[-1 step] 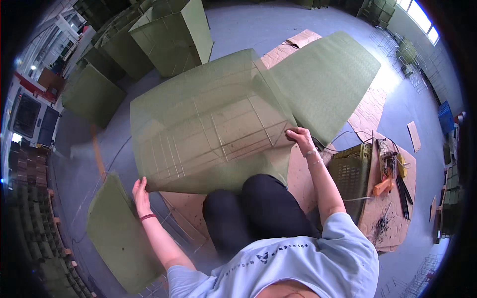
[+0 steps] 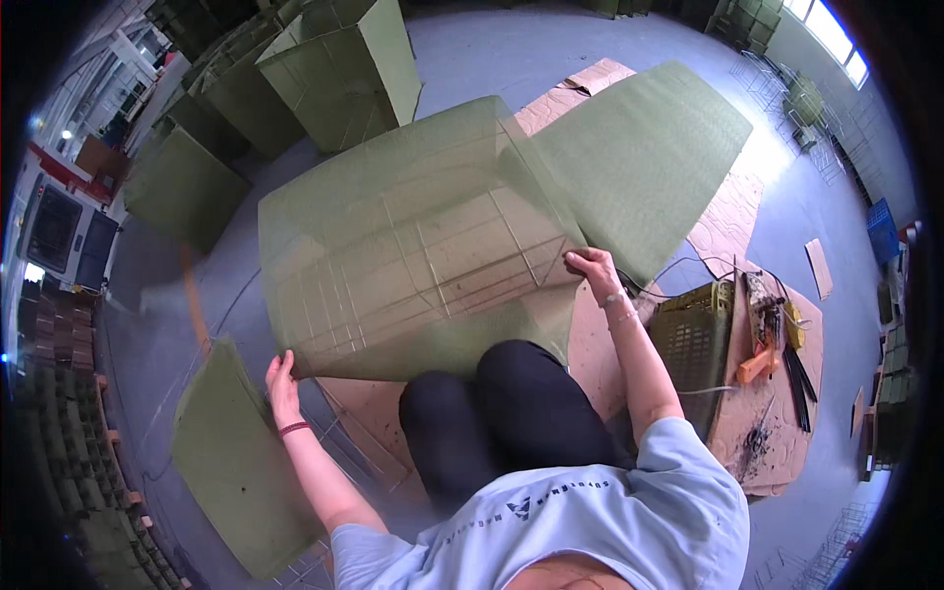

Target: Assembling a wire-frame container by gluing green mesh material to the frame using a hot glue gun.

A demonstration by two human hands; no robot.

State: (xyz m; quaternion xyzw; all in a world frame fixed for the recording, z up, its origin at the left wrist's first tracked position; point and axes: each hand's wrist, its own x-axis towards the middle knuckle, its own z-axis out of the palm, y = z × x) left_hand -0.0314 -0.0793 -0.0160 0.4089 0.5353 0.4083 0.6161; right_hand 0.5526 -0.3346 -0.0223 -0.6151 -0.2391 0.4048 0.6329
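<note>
A large sheet of green translucent mesh fabric (image 2: pixel 383 172) spreads in front of my knees. Thin metal wires (image 2: pixel 428 261) run in a grid under or within it, and brown cardboard shows through. My left hand (image 2: pixel 282 388) is closed on the sheet's near left corner, thumb up along the edge. On the right side, my right hand (image 2: pixel 595 270) pinches the sheet's edge between thumb and fingers. Another green mesh sheet (image 2: pixel 654 147) lies flat behind it to the right. A smaller green panel (image 2: pixel 231 462) lies beside my left forearm.
Green fabric boxes (image 2: pixel 324 88) stand at the back left. At my right are a yellow crate (image 2: pixel 693 329) and cardboard (image 2: pixel 728 447) bearing an orange-handled tool (image 2: pixel 757 366), black strips (image 2: pixel 799 388) and a cable. Wire frames (image 2: pixel 826 118) lie at the far right.
</note>
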